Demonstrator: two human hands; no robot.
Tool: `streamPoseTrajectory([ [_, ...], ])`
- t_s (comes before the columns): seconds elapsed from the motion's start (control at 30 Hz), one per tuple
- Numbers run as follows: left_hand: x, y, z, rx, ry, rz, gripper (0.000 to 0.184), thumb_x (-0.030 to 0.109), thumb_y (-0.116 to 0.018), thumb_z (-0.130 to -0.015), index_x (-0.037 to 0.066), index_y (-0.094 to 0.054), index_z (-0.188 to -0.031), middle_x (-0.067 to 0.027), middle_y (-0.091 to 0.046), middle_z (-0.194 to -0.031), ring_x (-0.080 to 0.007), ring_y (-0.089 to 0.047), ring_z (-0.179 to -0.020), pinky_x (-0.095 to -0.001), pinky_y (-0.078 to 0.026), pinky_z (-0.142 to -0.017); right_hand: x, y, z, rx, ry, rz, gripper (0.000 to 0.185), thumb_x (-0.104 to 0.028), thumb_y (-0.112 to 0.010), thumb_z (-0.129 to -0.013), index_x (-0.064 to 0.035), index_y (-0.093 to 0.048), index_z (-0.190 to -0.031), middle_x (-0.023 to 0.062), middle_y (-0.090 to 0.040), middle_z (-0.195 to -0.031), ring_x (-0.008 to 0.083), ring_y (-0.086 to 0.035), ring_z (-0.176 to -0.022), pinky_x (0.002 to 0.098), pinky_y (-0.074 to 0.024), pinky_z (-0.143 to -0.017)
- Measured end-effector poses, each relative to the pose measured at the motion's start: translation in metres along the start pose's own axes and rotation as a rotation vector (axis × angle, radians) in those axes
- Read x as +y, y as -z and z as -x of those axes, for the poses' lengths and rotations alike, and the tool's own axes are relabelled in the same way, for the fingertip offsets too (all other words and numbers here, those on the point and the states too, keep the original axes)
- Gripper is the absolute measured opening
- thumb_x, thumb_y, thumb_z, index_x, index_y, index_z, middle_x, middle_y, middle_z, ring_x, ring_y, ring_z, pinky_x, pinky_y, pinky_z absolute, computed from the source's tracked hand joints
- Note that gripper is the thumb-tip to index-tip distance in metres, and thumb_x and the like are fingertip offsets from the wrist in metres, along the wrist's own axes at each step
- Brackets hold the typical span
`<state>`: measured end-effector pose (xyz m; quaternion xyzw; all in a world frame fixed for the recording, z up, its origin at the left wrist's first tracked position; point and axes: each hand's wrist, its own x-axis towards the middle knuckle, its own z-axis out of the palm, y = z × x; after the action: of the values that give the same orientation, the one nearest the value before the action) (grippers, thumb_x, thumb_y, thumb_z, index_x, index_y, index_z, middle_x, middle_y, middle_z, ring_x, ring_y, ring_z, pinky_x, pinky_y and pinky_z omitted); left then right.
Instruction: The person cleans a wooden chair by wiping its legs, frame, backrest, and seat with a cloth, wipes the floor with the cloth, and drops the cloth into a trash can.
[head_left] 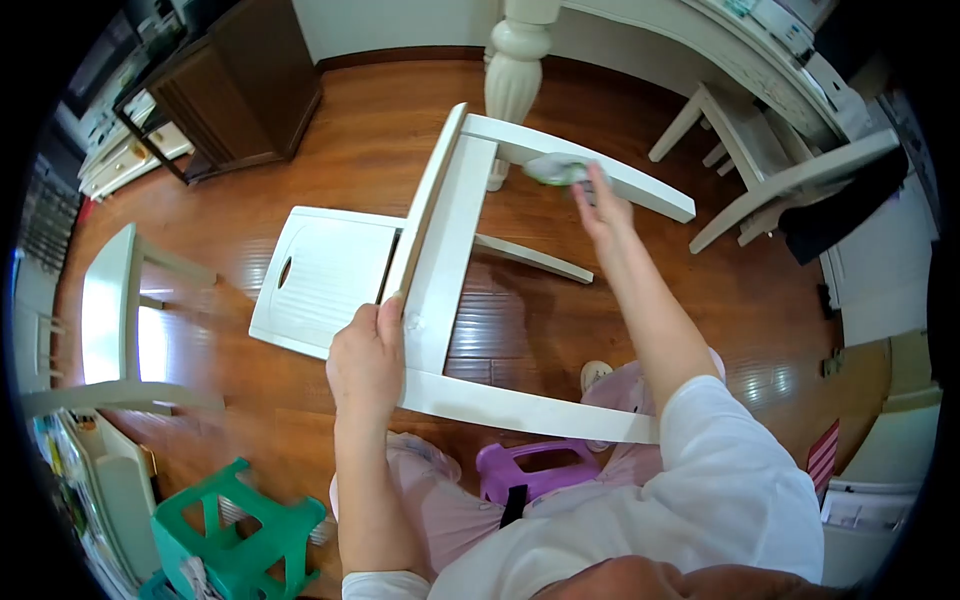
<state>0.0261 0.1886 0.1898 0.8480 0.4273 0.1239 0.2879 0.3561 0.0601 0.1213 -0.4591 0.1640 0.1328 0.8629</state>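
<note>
A white wooden chair (425,270) lies tipped over in front of me, its legs pointing right. Its panel with an oval slot (325,275), apparently the backrest, extends to the left. My left hand (368,355) grips the edge of the seat at the near side. In my right hand (603,205) is a pale green-and-white cloth (555,168), held against the far leg (645,190). The cloth is partly bunched, and my fingers cover some of it.
Below me is a purple plastic stool (535,468). A green plastic stool (240,530) is at lower left. Another white chair (110,310) is at left, and one more (745,130) stands at upper right. A turned table leg (515,75) rises behind the tipped chair.
</note>
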Motion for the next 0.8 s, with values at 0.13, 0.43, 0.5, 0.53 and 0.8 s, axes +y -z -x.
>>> streamPoseTrajectory([
  [0.13,0.002,0.0,0.0,-0.006,-0.041,-0.004,0.047,0.04,-0.044,-0.098,0.0,-0.061,-0.081,-0.0234,-0.062,-0.069,-0.0429,-0.06,-0.067,-0.0493,-0.047,-0.061,0.007,0.004,-0.016,0.012,0.014,0.092,0.041,-0.014,-0.079,-0.077,-0.0012,-0.056,-0.109,0.0096,-0.061,-0.106,0.0215,-0.062,-0.092,0.0304,-0.0592,-0.071],
  [0.43,0.001,-0.004,-0.002,0.023,-0.073,-0.012,0.045,0.036,-0.046,-0.097,-0.002,-0.058,-0.076,-0.0258,-0.061,-0.066,-0.0438,-0.06,-0.064,-0.0498,-0.047,-0.059,0.056,-0.056,-0.001,-0.233,-0.255,0.223,0.056,-0.034,-0.076,-0.078,-0.0066,-0.051,-0.119,0.0107,-0.059,-0.111,0.0271,-0.061,-0.091,0.0417,-0.0533,-0.077],
  [0.5,0.0,-0.003,-0.003,0.035,-0.099,-0.029,0.045,0.036,-0.047,-0.097,-0.002,-0.058,-0.076,-0.0263,-0.06,-0.066,-0.0444,-0.06,-0.064,-0.0501,-0.046,-0.059,0.068,-0.078,-0.003,-0.375,-0.255,0.252,0.044,-0.032,-0.069,-0.082,-0.0088,-0.053,-0.115,0.0089,-0.062,-0.102,0.0263,-0.062,-0.085,0.0403,-0.0537,-0.069],
  [0.53,0.0,-0.002,-0.003,0.053,-0.124,-0.033,0.045,0.035,-0.047,-0.097,-0.002,-0.059,-0.075,-0.0268,-0.06,-0.065,-0.045,-0.059,-0.064,-0.0504,-0.046,-0.059,0.078,-0.08,-0.013,-0.385,-0.195,0.305,0.037,-0.033,-0.064,-0.084,-0.0118,-0.055,-0.113,0.0071,-0.063,-0.098,0.0248,-0.063,-0.082,0.0385,-0.0537,-0.066],
  [0.8,0.003,-0.007,-0.007,0.045,-0.109,-0.05,0.05,0.037,-0.045,-0.097,-0.003,-0.059,-0.071,-0.0258,-0.059,-0.065,-0.0438,-0.057,-0.062,-0.0486,-0.044,-0.058,0.066,-0.018,0.075,-0.596,-0.204,0.636,0.036,-0.03,-0.072,-0.073,-0.0032,-0.068,-0.097,0.0042,-0.065,-0.081,0.0124,-0.059,-0.072,0.0301,-0.0465,-0.063],
])
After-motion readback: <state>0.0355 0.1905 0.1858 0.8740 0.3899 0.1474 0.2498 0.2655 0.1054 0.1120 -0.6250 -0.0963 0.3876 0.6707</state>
